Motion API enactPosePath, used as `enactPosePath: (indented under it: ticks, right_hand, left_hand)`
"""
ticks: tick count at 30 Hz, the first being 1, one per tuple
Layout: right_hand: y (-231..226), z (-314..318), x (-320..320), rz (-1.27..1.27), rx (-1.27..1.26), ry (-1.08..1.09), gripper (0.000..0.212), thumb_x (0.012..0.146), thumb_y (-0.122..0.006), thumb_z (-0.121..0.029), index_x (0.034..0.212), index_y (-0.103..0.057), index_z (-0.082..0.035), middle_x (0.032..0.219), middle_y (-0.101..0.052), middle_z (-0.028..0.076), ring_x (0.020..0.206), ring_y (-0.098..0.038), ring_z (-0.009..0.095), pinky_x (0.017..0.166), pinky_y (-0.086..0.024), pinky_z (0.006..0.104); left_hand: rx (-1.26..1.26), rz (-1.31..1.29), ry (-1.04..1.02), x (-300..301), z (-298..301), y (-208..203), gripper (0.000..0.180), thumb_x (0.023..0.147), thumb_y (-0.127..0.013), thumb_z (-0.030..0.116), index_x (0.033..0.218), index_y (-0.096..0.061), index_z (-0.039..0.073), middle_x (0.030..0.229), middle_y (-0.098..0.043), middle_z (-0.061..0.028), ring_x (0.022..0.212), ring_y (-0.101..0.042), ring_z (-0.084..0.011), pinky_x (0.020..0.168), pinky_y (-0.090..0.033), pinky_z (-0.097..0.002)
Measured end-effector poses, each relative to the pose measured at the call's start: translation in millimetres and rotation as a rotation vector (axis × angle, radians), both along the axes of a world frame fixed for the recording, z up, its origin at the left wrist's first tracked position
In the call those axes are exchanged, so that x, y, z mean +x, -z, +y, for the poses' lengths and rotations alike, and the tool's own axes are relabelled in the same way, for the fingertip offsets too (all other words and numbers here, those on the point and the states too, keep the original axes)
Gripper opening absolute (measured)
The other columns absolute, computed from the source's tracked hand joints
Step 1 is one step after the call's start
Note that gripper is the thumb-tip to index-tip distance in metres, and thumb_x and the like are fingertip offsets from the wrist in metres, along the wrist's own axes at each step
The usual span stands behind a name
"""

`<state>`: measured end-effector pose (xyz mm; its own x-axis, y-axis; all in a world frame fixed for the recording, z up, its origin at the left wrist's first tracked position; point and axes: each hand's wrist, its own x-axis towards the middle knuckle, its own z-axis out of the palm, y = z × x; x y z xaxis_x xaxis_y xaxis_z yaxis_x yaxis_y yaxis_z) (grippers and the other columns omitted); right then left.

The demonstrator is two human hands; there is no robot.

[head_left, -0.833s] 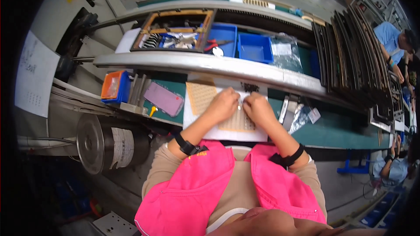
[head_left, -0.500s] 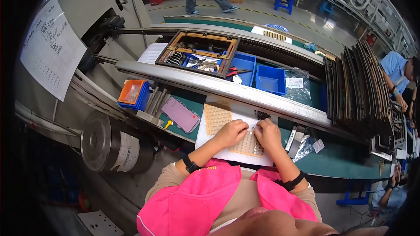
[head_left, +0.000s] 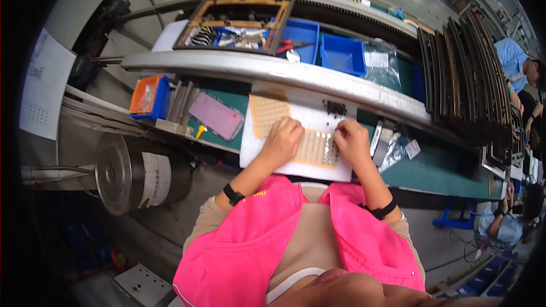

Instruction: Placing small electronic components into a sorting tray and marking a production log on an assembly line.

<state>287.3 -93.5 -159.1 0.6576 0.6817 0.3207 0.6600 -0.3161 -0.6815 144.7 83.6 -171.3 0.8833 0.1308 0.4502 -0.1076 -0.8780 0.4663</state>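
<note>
A tan panel with rows of small cells (head_left: pixel 311 149) lies on a white sheet (head_left: pixel 250 149); bright silvery pieces sit in several cells toward its right side. My left hand (head_left: pixel 284 141) rests at the panel's left edge, fingers bent and pressed together. Over the right edge, my right hand (head_left: pixel 354 140) is closed in a pinch; whatever is between thumb and finger is too small to name. Beyond it lies a loose pile of small black parts (head_left: pixel 335 107). A second tan panel (head_left: pixel 267 112) lies at the sheet's upper left, partly beneath or beside my left hand.
A metal rail (head_left: pixel 273 67) crosses beyond the sheet. Left are a purple phone (head_left: pixel 216 116), a yellow-tipped item (head_left: pixel 200 131) and an orange bin (head_left: pixel 145 98). Blue trays (head_left: pixel 343 55) and a dark frame (head_left: pixel 234 50) lie past the rail. Stacked dark frames (head_left: pixel 469 74) stand right.
My hands have moved apart, the left to the panel's left edge, the right to its right edge. The view has shifted, so the bench sits higher and the walking person has left it.
</note>
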Motion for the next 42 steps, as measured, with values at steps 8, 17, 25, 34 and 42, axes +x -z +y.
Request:
enactPosePath:
  ticks: [8, 17, 25, 34, 42]
  right_hand:
    - [2.0, -8.2, -4.8, 0.05, 0.124, -0.042, 0.011, 0.075, -0.065, 0.005, 0.086, -0.066, 0.002, 0.076, -0.064, 0.013, 0.067, -0.065, 0.025, 0.062, -0.052, 0.0317]
    - [3.2, 16.5, -23.9, -0.131, 0.059, -0.219, 0.01, 0.076, -0.067, 0.002, 0.086, -0.067, 0.001, 0.079, -0.063, 0.013, 0.072, -0.062, 0.027, 0.065, -0.05, 0.0334]
    - [13.9, 19.0, -23.3, -0.079, 0.078, -0.177, 0.011, 0.075, -0.069, 0.0, 0.086, -0.069, -0.001, 0.085, -0.061, 0.011, 0.075, -0.058, 0.024, 0.07, -0.046, 0.0335]
    - [11.8, 19.3, -26.1, 0.728, 0.355, -0.077, 0.004, 0.084, -0.065, 0.002, 0.086, -0.068, 0.003, 0.087, -0.06, 0.005, 0.078, -0.055, 0.009, 0.069, -0.043, 0.0211]
    - [17.1, 15.6, -23.7, 0.613, 0.431, 0.103, 0.004, 0.085, -0.063, 0.003, 0.088, -0.064, 0.003, 0.09, -0.059, 0.004, 0.078, -0.056, 0.01, 0.071, -0.045, 0.0231]
  left_hand:
    - [-0.125, -0.044, 0.017, 1.4, 1.6, 3.3, 0.014, 0.076, -0.065, -0.001, 0.088, -0.058, 0.001, 0.097, -0.058, -0.0128, 0.094, -0.054, -0.0313, 0.084, -0.044, -0.0391]
    - [-0.268, -0.118, 0.046, -4.0, 2.6, 9.2, 0.013, 0.074, -0.067, -0.002, 0.087, -0.063, 0.0, 0.087, -0.059, -0.0108, 0.084, -0.056, -0.0294, 0.077, -0.046, -0.038]
    - [-0.24, -0.15, 0.043, -2.6, 4.1, 6.1, 0.013, 0.075, -0.067, -0.002, 0.087, -0.066, 0.0, 0.082, -0.06, -0.0106, 0.08, -0.056, -0.028, 0.072, -0.046, -0.0364]
    - [-0.529, -0.154, 0.053, 16.3, -15.5, -9.0, 0.012, 0.076, -0.069, 0.001, 0.088, -0.065, 0.0, 0.077, -0.059, -0.0113, 0.076, -0.057, -0.0263, 0.07, -0.046, -0.0356]
    - [-0.267, -0.168, 0.031, 29.2, -6.1, -4.1, 0.012, 0.076, -0.068, 0.002, 0.087, -0.063, 0.0, 0.078, -0.058, -0.011, 0.077, -0.056, -0.0274, 0.073, -0.046, -0.0373]
